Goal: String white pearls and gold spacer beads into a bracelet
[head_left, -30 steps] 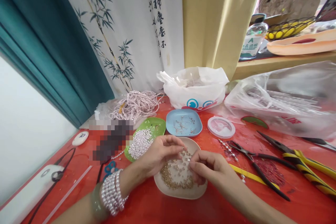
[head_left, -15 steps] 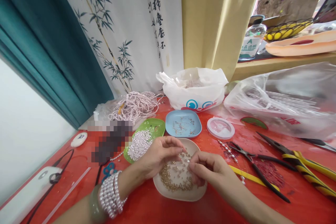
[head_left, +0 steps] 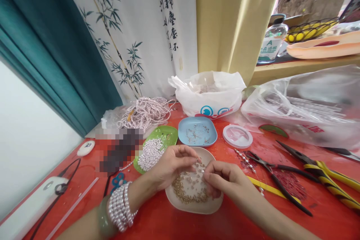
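Observation:
Over a cream dish (head_left: 194,208) of loose gold beads (head_left: 181,191), both hands work close together. My left hand (head_left: 176,165) comes in from the left with thumb and fingers pinched; a tiny shiny bit shows at its tips, too small to name. Facing it, my right hand (head_left: 226,178) also has thumb and forefinger pressed together, and what lies between them is hidden. Some paler beads sit in the dish under the fingertips. Several strands of pearl beads (head_left: 120,206) and a green bangle (head_left: 105,217) are around my left wrist.
Behind the dish are a green plate (head_left: 168,138) of pearl beads, a blue tray (head_left: 197,142) with small findings, and a clear round lid (head_left: 237,136). Pliers (head_left: 272,168) and yellow-handled long-nose pliers (head_left: 317,168) lie right. Plastic bags (head_left: 209,97) and bead strands (head_left: 147,112) stand behind.
The view has shifted slightly, so everything sits a little further right. Both hands keep nearly the same pinched pose over the dish.

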A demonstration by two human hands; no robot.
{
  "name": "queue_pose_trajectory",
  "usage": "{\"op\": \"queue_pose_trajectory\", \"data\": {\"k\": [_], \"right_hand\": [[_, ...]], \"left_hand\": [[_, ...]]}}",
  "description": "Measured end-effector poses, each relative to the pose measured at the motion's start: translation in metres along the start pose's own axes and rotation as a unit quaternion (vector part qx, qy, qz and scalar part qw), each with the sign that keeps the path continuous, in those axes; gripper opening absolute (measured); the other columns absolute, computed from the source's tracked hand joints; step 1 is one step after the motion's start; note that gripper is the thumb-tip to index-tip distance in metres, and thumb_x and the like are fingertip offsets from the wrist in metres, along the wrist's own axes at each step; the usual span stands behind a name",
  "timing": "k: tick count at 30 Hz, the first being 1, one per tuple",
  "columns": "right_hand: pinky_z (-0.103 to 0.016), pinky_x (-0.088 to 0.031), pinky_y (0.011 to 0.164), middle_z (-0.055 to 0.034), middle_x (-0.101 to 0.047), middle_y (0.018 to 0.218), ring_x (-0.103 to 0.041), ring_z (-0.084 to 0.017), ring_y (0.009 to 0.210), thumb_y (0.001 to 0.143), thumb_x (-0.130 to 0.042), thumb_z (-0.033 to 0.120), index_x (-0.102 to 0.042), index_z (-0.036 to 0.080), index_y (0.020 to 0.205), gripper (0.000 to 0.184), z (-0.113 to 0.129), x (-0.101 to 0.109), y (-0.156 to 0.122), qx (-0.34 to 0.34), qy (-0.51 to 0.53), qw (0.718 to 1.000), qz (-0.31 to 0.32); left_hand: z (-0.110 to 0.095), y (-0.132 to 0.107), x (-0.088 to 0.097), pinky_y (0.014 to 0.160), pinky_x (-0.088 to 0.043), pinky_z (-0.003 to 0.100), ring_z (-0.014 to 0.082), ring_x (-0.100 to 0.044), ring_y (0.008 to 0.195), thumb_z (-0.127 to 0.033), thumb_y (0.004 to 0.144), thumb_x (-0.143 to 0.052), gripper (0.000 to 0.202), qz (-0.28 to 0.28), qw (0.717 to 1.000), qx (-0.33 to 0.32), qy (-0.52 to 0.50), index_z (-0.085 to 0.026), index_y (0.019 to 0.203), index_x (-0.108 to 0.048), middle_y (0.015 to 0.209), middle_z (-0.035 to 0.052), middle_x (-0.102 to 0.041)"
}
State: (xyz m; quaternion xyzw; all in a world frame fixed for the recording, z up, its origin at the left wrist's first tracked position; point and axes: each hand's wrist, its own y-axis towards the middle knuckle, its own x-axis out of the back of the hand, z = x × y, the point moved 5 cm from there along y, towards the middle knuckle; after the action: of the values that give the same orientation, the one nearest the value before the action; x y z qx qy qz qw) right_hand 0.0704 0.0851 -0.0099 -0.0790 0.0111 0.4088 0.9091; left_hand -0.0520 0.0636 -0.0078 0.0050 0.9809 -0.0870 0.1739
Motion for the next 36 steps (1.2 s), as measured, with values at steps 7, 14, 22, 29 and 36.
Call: {"op": "queue_pose_trajectory", "data": {"k": [7,14,22,29,36], "right_hand": [[-0.020,-0.036,0.047,0.0039,-0.052,0.048,-0.044,-0.007,0.044,0.071,-0.052,0.025,-0.050,0.016,0.059,0.016,0.000,0.001,-0.001,-0.004,-0.001,1.000,-0.005],[-0.020,-0.037,0.048,0.0042,-0.052,0.049,-0.046,-0.008,0.045,0.074,-0.053,0.029,-0.052,0.016,0.061,0.019,-0.002,0.001,0.000,0.008,-0.004,1.000,0.001],[-0.020,-0.039,0.050,0.0029,-0.054,0.052,-0.049,-0.008,0.048,0.075,-0.054,0.035,-0.053,0.015,0.064,0.024,-0.004,0.002,0.001,0.021,-0.009,1.000,-0.005],[-0.021,-0.039,0.049,0.0024,-0.054,0.052,-0.049,-0.009,0.049,0.074,-0.055,0.040,-0.053,0.015,0.063,0.028,-0.005,0.003,0.003,0.023,-0.010,1.000,-0.011],[-0.021,-0.040,0.050,0.0024,-0.054,0.052,-0.050,-0.009,0.049,0.073,-0.057,0.042,-0.054,0.015,0.063,0.029,-0.004,0.003,0.002,0.022,-0.005,1.000,-0.015]], "left_hand": [[-0.004,0.001,-0.001,0.057,-0.043,0.020,0.0085,-0.055,0.061,-0.016,0.064,-0.069,0.009,0.008,1.000,-0.014,0.019,-0.013,0.069,-0.062,0.070,0.0019,-0.061],[-0.013,0.001,0.001,0.056,-0.043,0.021,0.0099,-0.055,0.059,-0.014,0.061,-0.070,0.019,-0.001,0.996,-0.056,0.063,-0.013,0.075,-0.058,0.068,0.0029,-0.064],[-0.010,0.003,0.002,0.053,-0.041,0.019,0.0079,-0.055,0.055,-0.012,0.057,-0.073,0.020,-0.029,0.998,-0.057,0.020,-0.013,0.069,-0.057,0.064,-0.0001,-0.063],[-0.007,0.002,0.003,0.052,-0.042,0.017,0.0089,-0.057,0.058,-0.013,0.054,-0.074,0.021,-0.054,0.997,-0.063,-0.002,-0.013,0.067,-0.057,0.063,0.0001,-0.064],[-0.006,0.003,0.002,0.052,-0.042,0.017,0.0091,-0.058,0.059,-0.011,0.053,-0.075,0.019,-0.051,0.996,-0.067,-0.019,-0.014,0.063,-0.059,0.061,-0.0004,-0.065]]}}
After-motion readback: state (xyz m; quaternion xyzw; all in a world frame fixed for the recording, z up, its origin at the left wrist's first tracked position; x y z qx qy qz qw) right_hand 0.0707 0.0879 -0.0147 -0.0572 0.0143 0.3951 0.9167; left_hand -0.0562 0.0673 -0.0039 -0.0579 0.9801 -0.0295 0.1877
